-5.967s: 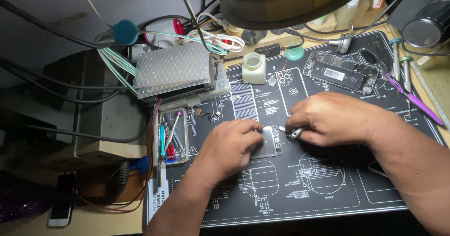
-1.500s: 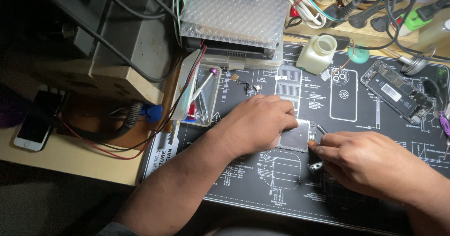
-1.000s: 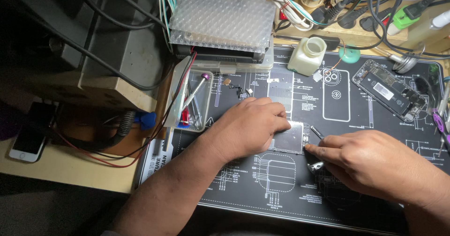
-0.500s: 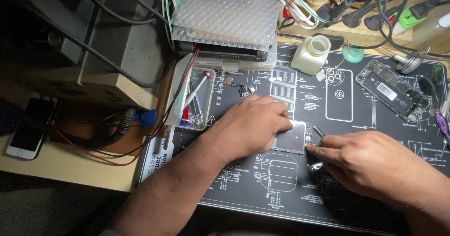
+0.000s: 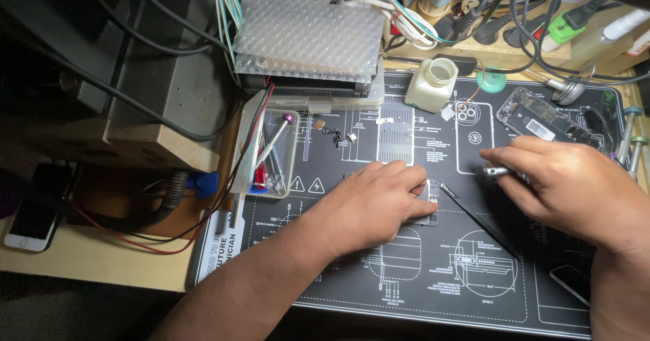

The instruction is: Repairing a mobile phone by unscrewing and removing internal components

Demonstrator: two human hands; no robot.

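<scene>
A: Where is the piece being worked on?

B: The small grey metal plate (image 5: 425, 202) lies flat near the middle of the dark repair mat (image 5: 406, 287). The left hand (image 5: 369, 205) covers most of it, fingers pressed together and flat on top, so only its 3 o'clock edge shows.

A: And the other hand?

B: The right hand (image 5: 569, 188) sits at 3 o'clock of the plate, apart from it, pinching a small silver tool (image 5: 494, 172) between thumb and fingers. A thin black probe (image 5: 477, 219) lies loose on the mat between the 2 hands, just beside the plate.

A: What could go wrong?

B: I judge the plate could slide if the left hand eases off, since nothing else holds it. The probe is close enough that a wrist could knock it into the plate.

A: Anything further out?

B: At 12 o'clock, tiny loose parts (image 5: 335, 132) rest on the mat; a sleeve could sweep them away. The open white bottle (image 5: 432, 83) at 1 o'clock looks easy to tip with a reach. An opened phone (image 5: 542, 121) lies at 2 o'clock, close to the right hand, and the clear tray of tools (image 5: 271, 151) stands at 10 o'clock.
</scene>
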